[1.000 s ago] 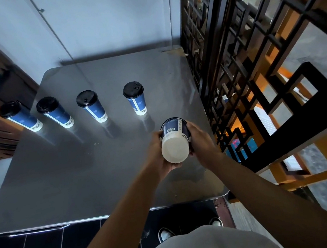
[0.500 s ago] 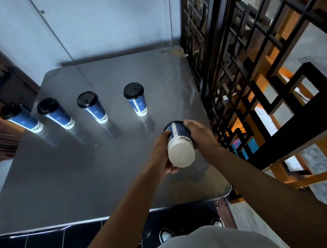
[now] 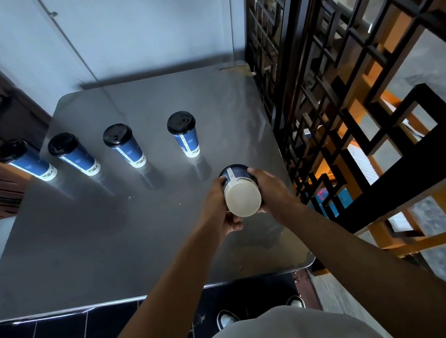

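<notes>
Surface: grey brushed-metal square table with rounded corners (image 3: pixel 86 257).
Load: four tall blue paper cups with black plastic lids and white bases, upright.
Layout: one row across the far half, none touching.
Order, left to right: first cup (image 3: pixel 26 160), at the left edge; second cup (image 3: pixel 74 154); third cup (image 3: pixel 124 146); fourth cup (image 3: pixel 185 135).

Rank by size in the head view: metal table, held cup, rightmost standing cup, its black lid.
Largest: metal table.
Next: held cup and rightmost standing cup: same-looking, held one nearer the camera, unranked.
Smallest: black lid.

Row of four cups (image 3: pixel 124 146) on the table (image 3: pixel 84 243), fifth cup (image 3: pixel 242 194) nearer, between left hand (image 3: pixel 218 209) and right hand (image 3: pixel 273 193).
</notes>
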{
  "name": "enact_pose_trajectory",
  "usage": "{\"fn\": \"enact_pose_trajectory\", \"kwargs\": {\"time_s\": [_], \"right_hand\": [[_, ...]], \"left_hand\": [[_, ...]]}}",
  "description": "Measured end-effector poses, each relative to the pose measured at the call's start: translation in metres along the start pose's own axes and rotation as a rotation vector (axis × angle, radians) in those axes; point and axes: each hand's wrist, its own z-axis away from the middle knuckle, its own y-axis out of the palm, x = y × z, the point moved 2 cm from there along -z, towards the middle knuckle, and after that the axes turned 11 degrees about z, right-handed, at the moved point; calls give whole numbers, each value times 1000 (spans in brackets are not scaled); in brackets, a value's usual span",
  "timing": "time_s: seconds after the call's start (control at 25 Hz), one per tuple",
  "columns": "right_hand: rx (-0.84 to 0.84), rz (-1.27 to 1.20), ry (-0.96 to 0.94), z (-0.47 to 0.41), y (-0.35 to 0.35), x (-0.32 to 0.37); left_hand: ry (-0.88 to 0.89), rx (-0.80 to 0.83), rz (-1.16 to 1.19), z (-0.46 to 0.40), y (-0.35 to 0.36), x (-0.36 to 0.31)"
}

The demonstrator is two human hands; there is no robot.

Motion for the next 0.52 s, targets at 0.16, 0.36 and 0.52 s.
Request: {"fn": "enact_pose_trajectory", "kwargs": {"time_s": [0.16, 0.36, 0.52], "right_hand": [[4, 29, 13, -1, 1, 1], [38, -57, 58, -1, 3, -8], [250, -111, -10, 0, -1, -23]], "left_hand": [[-32, -6, -10, -5, -3, -3], [-36, -13, -158, -13, -13, -7], [165, -20, -300, -17, -29, -9]]}}
